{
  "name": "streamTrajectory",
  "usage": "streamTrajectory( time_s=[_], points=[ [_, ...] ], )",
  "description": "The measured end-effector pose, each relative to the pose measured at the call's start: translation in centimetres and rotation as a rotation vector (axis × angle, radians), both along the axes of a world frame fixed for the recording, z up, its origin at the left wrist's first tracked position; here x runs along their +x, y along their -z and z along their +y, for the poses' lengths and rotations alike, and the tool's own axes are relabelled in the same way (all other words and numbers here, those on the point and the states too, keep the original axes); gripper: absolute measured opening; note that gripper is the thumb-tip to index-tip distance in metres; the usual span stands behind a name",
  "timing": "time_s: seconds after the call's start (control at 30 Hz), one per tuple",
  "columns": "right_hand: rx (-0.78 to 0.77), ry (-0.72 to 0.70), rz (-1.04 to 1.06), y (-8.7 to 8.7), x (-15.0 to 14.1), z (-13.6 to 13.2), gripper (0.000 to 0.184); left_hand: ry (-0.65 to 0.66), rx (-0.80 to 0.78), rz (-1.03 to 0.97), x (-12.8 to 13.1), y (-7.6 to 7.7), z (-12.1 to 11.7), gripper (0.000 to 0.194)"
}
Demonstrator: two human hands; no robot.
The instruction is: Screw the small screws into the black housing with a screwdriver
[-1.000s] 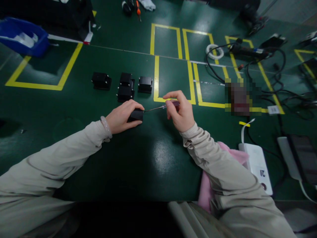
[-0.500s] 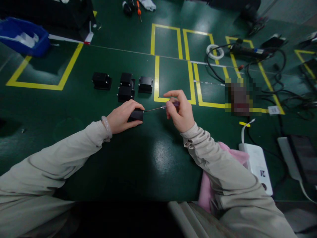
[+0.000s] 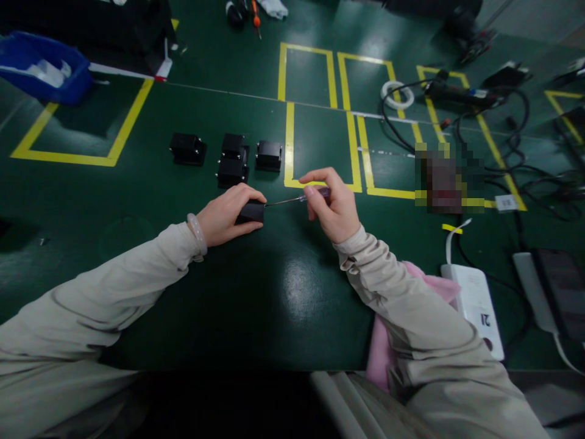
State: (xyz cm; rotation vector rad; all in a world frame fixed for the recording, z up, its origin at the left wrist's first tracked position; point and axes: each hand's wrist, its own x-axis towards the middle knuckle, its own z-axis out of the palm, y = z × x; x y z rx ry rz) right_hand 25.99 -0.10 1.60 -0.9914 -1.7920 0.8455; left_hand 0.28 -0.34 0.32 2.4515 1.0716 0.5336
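Observation:
My left hand (image 3: pixel 228 214) is wrapped round a small black box (image 3: pixel 251 212) on the green tabletop, thumb and fingers on its two sides. In my right hand (image 3: pixel 334 206) a screwdriver (image 3: pixel 315 194) with a clear purplish handle is pinched, index finger raised off it. The screwdriver's thin shaft points left, and its tip meets the right end of the held box. What the tip sits on is too small to make out. Behind my left hand stand similar black boxes with shiny screws: one at the left (image 3: pixel 186 149), a pair in the middle (image 3: pixel 233 163) and one at the right (image 3: pixel 269 155).
Yellow tape outlines (image 3: pixel 320 184) mark the green table. At right lie a white power strip (image 3: pixel 473 305), a pink cloth (image 3: pixel 381 353), black cables and a white tape roll (image 3: pixel 382 94). A blue bin (image 3: pixel 75 82) stands at the far left, and an orange-handled tool (image 3: pixel 256 22) lies at the back.
My right hand has shifted very slightly, with the screwdriver tip still at the box's end. The left hand and the box stay in place.

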Motion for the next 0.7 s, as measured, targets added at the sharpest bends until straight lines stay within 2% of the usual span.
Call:
streamTrajectory(
  time_s=[0.07,0.23,0.43,0.57,0.7],
  points=[
    [-0.019,-0.003,-0.013,0.06,0.03,0.01,0.026,-0.008,-0.015,0.009,0.02,-0.05,0.00,0.039],
    [0.054,0.008,-0.018,-0.06,0.01,0.06,0.023,-0.011,-0.028,0.013,0.04,-0.10,0.01,0.040],
    [0.001,-0.010,-0.014,-0.12,0.00,-0.01,0.028,-0.007,-0.010,0.007,0.01,0.06,0.04,0.038],
    [0.049,-0.010,-0.010,-0.08,0.02,-0.02,0.020,0.005,0.007,-0.001,-0.01,0.11,0.07,0.038],
    [0.033,-0.002,-0.011,-0.07,0.02,0.03,0.021,0.004,0.006,0.002,-0.03,0.12,0.07,0.038]
  ],
)
